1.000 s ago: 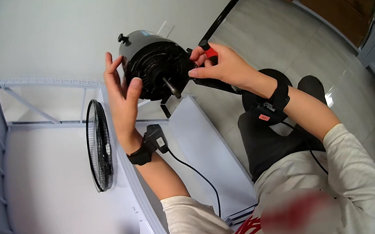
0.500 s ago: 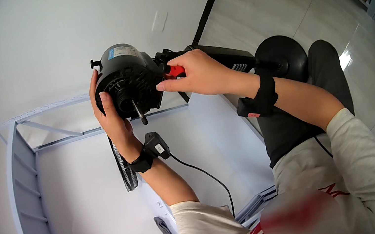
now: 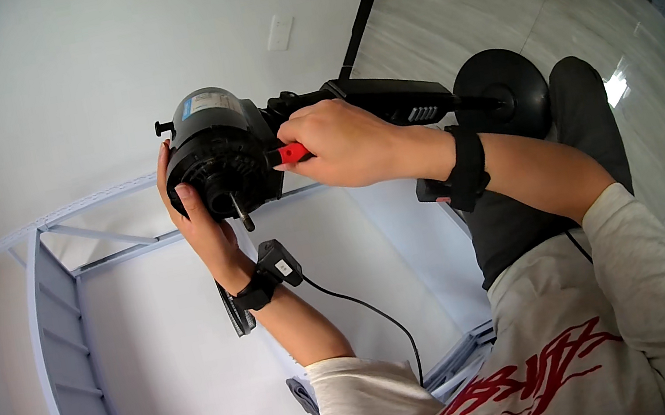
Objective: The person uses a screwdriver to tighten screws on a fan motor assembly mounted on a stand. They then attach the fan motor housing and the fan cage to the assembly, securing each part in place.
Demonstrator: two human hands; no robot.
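A black fan motor housing (image 3: 210,144) with a bare metal shaft (image 3: 242,213) sits at the top of a black stand column (image 3: 384,97). Against its left side and front rests my left hand (image 3: 198,227), fingers curved round the housing. My right hand (image 3: 343,141) is closed on a red-and-black tool handle (image 3: 293,153) at the housing's right side. The tool's working end is hidden, so its exact kind cannot be made out. A small black knob (image 3: 164,128) sticks out at the housing's upper left.
The round black fan base (image 3: 498,85) stands on the tiled floor beside my leg. Below the motor is a white-topped surface with a pale metal frame (image 3: 63,344). A round fan grille (image 3: 237,313) shows partly behind my left forearm. A cable (image 3: 368,308) hangs from the left wrist device.
My right hand has turned, its fingers drawn in more round the red handle, which now lies more level. The left hand keeps its hold on the housing; the view has shifted slightly.
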